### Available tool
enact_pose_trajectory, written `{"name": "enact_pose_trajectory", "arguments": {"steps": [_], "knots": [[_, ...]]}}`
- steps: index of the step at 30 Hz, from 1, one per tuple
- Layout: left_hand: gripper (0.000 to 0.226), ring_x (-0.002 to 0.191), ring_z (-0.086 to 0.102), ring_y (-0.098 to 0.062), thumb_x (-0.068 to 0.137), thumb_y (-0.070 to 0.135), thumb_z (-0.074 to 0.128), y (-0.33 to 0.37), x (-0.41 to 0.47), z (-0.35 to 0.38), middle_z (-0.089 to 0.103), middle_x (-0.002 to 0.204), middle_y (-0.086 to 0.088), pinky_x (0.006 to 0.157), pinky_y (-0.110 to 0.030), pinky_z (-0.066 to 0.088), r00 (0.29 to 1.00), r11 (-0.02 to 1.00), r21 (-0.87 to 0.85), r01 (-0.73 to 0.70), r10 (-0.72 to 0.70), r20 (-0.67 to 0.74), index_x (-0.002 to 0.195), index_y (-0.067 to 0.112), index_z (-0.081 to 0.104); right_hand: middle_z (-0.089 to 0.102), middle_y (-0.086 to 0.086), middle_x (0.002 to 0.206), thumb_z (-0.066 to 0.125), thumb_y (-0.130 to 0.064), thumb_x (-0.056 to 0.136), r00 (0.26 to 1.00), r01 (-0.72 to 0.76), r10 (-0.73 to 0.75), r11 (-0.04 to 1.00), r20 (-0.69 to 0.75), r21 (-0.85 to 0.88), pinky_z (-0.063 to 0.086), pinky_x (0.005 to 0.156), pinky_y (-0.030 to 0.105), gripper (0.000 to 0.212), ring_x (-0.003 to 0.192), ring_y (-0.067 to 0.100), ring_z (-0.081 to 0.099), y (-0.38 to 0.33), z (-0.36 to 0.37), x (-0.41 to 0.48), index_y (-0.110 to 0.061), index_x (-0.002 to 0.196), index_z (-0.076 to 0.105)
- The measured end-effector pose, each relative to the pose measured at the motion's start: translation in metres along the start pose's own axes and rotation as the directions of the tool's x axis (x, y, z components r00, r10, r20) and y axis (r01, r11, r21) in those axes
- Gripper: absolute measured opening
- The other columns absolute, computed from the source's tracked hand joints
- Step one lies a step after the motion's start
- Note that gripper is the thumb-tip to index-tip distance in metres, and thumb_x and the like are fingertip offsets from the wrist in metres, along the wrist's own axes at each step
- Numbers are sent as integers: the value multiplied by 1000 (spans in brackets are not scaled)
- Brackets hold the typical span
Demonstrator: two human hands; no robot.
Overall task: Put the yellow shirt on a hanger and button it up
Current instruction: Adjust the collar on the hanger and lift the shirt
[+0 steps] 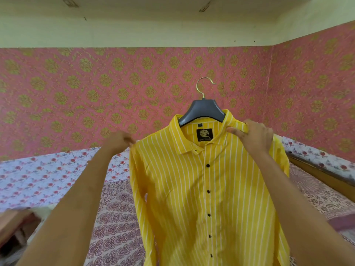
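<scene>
A yellow shirt [192,189] with thin white stripes hangs on a dark grey hanger [203,110] with a gold metal hook. I hold it up in front of the wall. Black buttons run down its front, and the placket lies closed. My left hand [120,140] pinches the shirt's left shoulder seam. My right hand [253,137] grips the shirt's right shoulder by the collar. A black label shows inside the collar.
A bed with a paisley-printed cover [115,217] lies below the shirt. Floral-print fabric [38,179] runs along the pink patterned wall [96,93]. A wooden bed edge [326,179] sits at the right. A pale brown object [17,223] is at the lower left.
</scene>
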State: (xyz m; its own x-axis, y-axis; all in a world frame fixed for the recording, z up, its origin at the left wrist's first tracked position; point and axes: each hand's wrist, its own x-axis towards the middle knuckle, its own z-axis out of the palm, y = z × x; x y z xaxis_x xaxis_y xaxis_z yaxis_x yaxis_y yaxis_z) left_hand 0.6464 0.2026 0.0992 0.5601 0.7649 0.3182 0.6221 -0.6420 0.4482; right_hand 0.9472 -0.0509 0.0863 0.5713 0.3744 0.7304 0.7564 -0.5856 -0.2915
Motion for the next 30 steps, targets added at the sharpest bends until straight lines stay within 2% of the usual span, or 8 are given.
{"name": "enact_pose_trajectory", "arguments": {"steps": [3, 7, 11, 15, 19, 24, 28, 30], "knots": [[34, 70, 59, -20, 91, 0, 44, 19, -6, 4, 61, 125, -9, 67, -29, 48, 998, 998, 62, -10, 14, -68, 115, 11, 64, 62, 23, 72, -5, -95, 43, 1000, 1, -1, 1000, -5, -16, 35, 67, 40, 117, 76, 38, 59, -5, 1, -2, -5, 81, 58], [32, 112, 44, -10, 96, 27, 48, 53, -17, 8, 49, 128, 8, 98, -30, 32, 977, 874, -465, -141, 198, 76, 127, 25, 53, 63, 24, 75, 1, -93, 47, 999, -12, 12, 1000, -37, -1, 38, 71, 43, 112, 79, 39, 59, -10, 0, -3, -4, 81, 58], [31, 100, 57, -14, 90, 40, 53, 73, -12, 24, 60, 110, 5, 92, -36, 45, 965, 891, -386, -237, 262, 12, 117, 24, 56, 65, 21, 85, 28, -85, 54, 998, -28, 29, 999, -56, 17, 37, 77, 42, 95, 89, 38, 58, -16, -5, 1, -6, 94, 61], [34, 99, 50, -16, 91, 32, 56, 80, -6, 33, 55, 107, 1, 90, -38, 40, 968, 889, -387, -246, 208, -138, 120, 14, 56, 66, 18, 84, 28, -87, 53, 998, -24, 25, 999, -49, 29, 37, 78, 42, 96, 89, 36, 58, -14, -8, 4, -8, 96, 61], [33, 102, 55, -24, 90, 37, 55, 76, -1, 34, 61, 111, -5, 90, -46, 44, 960, 903, -325, -280, 255, -119, 116, 16, 58, 60, 14, 69, 28, -89, 55, 1000, 6, -5, 998, -24, 59, 30, 63, 38, 88, 73, 35, 58, -5, -6, 1, -8, 80, 54], [30, 99, 55, -28, 91, 36, 55, 79, 0, 37, 61, 108, -10, 88, -50, 44, 962, 897, -347, -273, 247, -119, 110, 13, 59, 67, 12, 74, 22, -89, 53, 1000, -19, 23, 986, -22, 163, 41, 65, 40, 96, 74, 32, 61, 9, -1, -5, -12, 93, 63], [30, 102, 53, -22, 92, 33, 53, 73, 2, 30, 60, 111, -5, 89, -41, 40, 970, 906, -355, -229, 185, -156, 114, 14, 59, 63, -6, 80, 28, -83, 71, 993, -86, 40, 898, 116, 432, 47, 77, 51, 74, 83, 24, 60, 39, -1, -7, -23, 97, 63], [28, 99, 53, -24, 92, 32, 53, 71, 3, 28, 59, 105, -5, 84, -39, 40, 967, 905, -351, -241, 192, -168, 112, 14, 59, 55, -11, 72, 39, -62, 86, 983, -117, 28, 854, 179, 507, 46, 74, 45, 49, 76, 20, 55, 47, -3, -8, -20, 98, 62]]}}
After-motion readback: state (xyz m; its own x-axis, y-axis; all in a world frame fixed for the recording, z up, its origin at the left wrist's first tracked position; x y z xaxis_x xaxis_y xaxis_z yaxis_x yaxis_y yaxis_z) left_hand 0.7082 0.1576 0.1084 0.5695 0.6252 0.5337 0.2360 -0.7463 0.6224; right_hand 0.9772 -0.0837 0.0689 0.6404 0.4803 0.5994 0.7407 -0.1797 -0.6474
